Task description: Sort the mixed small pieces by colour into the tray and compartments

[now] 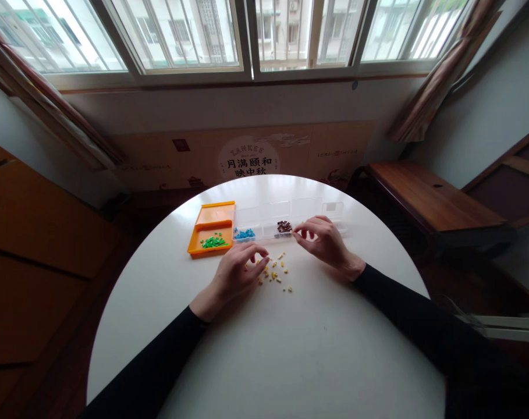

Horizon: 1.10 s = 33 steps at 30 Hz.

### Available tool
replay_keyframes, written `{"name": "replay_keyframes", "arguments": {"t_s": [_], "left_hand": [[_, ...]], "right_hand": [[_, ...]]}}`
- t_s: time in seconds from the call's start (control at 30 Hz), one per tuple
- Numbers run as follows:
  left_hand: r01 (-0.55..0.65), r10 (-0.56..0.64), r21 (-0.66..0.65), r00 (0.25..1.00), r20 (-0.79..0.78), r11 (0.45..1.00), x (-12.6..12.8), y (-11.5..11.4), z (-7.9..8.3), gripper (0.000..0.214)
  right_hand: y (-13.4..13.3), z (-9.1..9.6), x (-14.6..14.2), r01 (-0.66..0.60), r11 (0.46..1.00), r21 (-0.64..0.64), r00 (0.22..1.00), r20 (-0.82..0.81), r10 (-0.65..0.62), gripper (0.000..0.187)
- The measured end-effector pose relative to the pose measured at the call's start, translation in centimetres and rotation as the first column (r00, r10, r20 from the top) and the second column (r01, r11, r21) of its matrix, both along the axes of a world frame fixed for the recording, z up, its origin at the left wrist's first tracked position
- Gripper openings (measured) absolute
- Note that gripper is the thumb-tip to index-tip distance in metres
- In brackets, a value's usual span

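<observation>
Nearest in view, black sleeves (153, 355) cross the white table (320, 349) to a pair of hands in its far half. Loose yellow bits (274, 274) lie scattered on the table between them, well in from its left and right edges; the bits look short and slightly elongated, their long axes pointing various ways. They lie just to the right of the left hand (235, 270), the nearer one, whose thumb and index finger curl almost together; whether anything is pinched there I cannot tell. From the right hand (325, 241), the bits lie leftward and toward the near edge; its fingers appear to meet beside the clear box (275, 209), too small to tell if they grip a bit. That box runs left to right before the table's far edge, with blue bits (245, 234) in its left end and brown bits (284, 227) farther right. Just beside its left end, the orange tray (209, 252) holds green bits (214, 242). Past the far edge stands a printed panel (290, 137) beneath the window (194, 68).
</observation>
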<state>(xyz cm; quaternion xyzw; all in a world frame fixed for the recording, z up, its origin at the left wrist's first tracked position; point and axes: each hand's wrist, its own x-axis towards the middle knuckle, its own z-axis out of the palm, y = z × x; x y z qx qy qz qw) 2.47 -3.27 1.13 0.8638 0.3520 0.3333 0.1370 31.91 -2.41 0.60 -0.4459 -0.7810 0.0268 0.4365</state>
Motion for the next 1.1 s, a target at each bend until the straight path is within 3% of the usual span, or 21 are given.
{"name": "replay_keyframes", "arguments": {"t_s": [0.13, 0.27, 0.5, 0.83, 1.1], "left_hand": [[0.018, -0.018, 0.004, 1.000, 0.014, 1.000, -0.1, 0.2, -0.3, 0.009], [0.030, -0.030, 0.038, 1.000, -0.009, 0.999, -0.1, 0.4, -0.7, 0.013], [0.058, -0.058, -0.013, 0.997, -0.048, 0.998, 0.0, 0.5, -0.7, 0.013], [0.029, -0.033, -0.088, 0.998, -0.047, 0.996, 0.3, 0.4, -0.2, 0.014], [0.003, -0.006, -0.047, 0.998, -0.056, 0.999, 0.4, 0.3, -0.2, 0.012]], "right_hand": [[1.1, -0.6, 1.7, 0.289, 0.957, -0.013, 0.957, -0.033, -0.289, 0.015], [1.8, -1.4, 2.6, 0.368, 0.929, -0.041, 0.930, -0.003, -0.369, 0.018], [1.4, -1.8, 1.2, 0.287, 0.955, -0.069, 0.957, -0.013, -0.289, 0.014], [0.3, -1.0, -0.2, 0.084, 0.993, -0.079, 0.996, -0.027, -0.086, 0.023], [-0.1, -0.8, -0.5, -0.082, 0.994, -0.069, 0.997, 0.008, 0.082, 0.020]]}}
